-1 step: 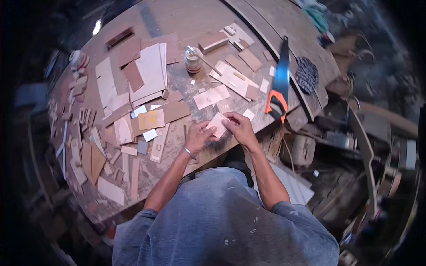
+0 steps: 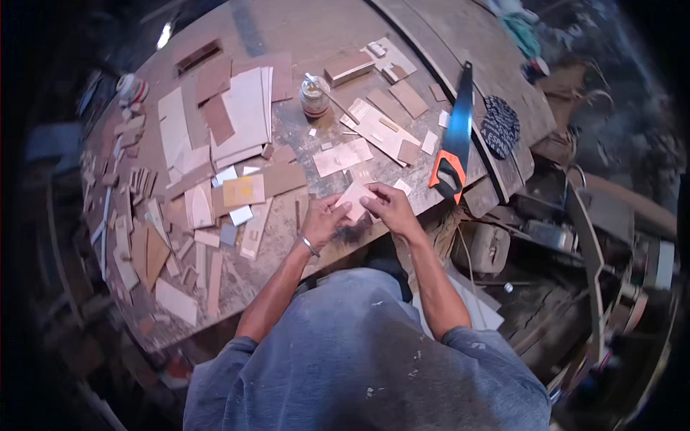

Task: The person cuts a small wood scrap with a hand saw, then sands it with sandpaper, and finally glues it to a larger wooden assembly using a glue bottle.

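Note:
Between my two hands is a small, flat, pale wooden piece (image 2: pixel 354 201), held just above the near edge of the workbench. My left hand (image 2: pixel 323 219) grips its left side, with the thumb lying on the face. On the right side, the fingers and thumb of my right hand (image 2: pixel 392 208) pinch its edge. Another light wooden piece (image 2: pixel 343 158) lies on the bench just beyond them. A small pale offcut (image 2: pixel 402 187) rests close to my right hand. The undersides of the fingers are hidden.
A handsaw (image 2: pixel 453 154) with an orange and black handle lies at the right, beside a dark patterned cloth (image 2: pixel 500 127). Farther back stands a glass jar (image 2: pixel 315 100) with a stick across it. Wood sheets (image 2: pixel 244 108) and several offcuts (image 2: pixel 176 302) cover the bench's left.
The whole view has shifted very slightly. Both hands keep the same hold on the wooden piece.

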The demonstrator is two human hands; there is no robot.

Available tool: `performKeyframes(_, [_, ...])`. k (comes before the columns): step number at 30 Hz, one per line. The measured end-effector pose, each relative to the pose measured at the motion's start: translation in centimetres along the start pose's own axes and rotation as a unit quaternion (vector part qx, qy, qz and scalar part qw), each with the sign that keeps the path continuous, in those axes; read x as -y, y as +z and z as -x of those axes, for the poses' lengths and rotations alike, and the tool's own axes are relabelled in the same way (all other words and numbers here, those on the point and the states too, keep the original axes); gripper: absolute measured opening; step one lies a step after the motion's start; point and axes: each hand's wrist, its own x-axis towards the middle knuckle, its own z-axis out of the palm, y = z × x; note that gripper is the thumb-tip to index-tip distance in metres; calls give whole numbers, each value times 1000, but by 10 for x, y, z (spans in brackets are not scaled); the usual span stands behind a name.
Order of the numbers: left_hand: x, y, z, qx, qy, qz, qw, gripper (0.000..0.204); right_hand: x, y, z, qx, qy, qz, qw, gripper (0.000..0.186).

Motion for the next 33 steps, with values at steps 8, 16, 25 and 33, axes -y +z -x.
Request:
performKeyframes(8, [42,15,-34,-281,-65,-68,955,23,-33,-121,-92,100,-127,231,959,19])
performKeyframes(16, [73,15,-53,-361,-73,-328,870,14,-13,-120,-119,107,37,122,986,48])
performKeyframes(25, [108,23,-32,-405,9,-37,914,15,-16,-135,-127,154,-40,327,931,32])
performKeyframes(33, [110,39,-50,-430,29,-80,899,16,-27,-97,-148,187,-262,330,887,27])
